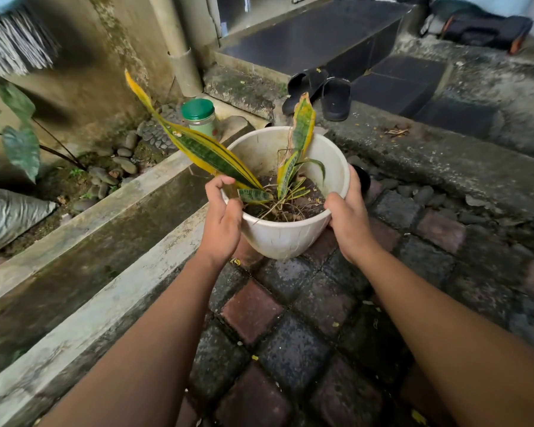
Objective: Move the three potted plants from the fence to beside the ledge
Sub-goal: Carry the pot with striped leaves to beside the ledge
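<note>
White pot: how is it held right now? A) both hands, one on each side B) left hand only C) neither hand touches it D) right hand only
A: the left hand grips the near-left rim of the white pot and the right hand clasps its right side, above the paving bricks.

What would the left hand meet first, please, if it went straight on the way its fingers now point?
Probably nothing new: the left hand already curls over the white pot's rim. Straight on, its fingers would most likely brush the long yellow-edged leaf, though depth is unclear.
</note>
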### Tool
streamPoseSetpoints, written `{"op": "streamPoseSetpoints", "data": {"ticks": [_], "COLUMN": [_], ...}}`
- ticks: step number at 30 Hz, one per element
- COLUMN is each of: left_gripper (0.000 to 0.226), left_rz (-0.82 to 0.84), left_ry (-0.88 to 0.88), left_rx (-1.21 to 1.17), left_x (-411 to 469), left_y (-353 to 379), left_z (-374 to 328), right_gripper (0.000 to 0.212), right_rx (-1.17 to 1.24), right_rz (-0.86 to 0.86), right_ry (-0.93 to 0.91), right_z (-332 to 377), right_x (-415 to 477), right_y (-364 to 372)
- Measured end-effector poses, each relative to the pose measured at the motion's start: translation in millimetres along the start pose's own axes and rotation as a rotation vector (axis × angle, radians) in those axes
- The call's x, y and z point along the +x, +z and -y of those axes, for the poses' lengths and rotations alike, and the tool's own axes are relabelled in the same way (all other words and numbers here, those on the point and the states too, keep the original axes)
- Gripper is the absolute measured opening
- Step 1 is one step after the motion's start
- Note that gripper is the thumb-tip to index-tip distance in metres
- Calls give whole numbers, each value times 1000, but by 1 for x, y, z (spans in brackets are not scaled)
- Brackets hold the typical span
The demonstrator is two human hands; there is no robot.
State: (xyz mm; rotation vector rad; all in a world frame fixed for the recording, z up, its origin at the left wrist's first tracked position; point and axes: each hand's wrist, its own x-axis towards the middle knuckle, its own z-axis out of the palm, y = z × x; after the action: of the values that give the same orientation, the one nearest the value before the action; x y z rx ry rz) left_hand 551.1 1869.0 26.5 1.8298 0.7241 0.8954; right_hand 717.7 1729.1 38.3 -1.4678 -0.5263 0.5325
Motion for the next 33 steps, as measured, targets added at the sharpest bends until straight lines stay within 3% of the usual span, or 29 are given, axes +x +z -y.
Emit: {"op": "streamPoseSetpoints", "data": {"ticks": [5, 9, 15, 21, 25, 27, 30, 33], "left_gripper": [34, 34, 36, 39, 58, 63, 62, 78], "left_rz": [24, -53, -187, -195, -146, -112, -209, -164], "left_ry": [14, -4, -20, -52, -122, -210, -466, -524], "left_rx": [-21, -67, -153, -99, -33, 42, 52, 108], "left_x": [-1, -1, -9, -9, -14, -13, -10, -7], "left_y": [1, 7, 20, 24, 20, 13, -1, -23], "left_z": [-3, -4, -2, -8, -24, -40, -94, -173], "right_gripper": [85, 87, 76, 74, 73, 72, 76, 63], "right_rx": [-42, -93, -180, -182, -230, -372, -590, -729], "right_rz": [15, 9, -44, -23, 42, 109, 147, 129], "right_ry": [47, 88, -35, -48, -11, 46, 69, 11], "right_z": [2, 5, 0, -2, 0, 18, 75, 159], "right_x": [0, -3, -6, 0, -2, 3, 7, -7], "right_y": [-1, -4, -3, -5, -11, -22, -42, -54]}}
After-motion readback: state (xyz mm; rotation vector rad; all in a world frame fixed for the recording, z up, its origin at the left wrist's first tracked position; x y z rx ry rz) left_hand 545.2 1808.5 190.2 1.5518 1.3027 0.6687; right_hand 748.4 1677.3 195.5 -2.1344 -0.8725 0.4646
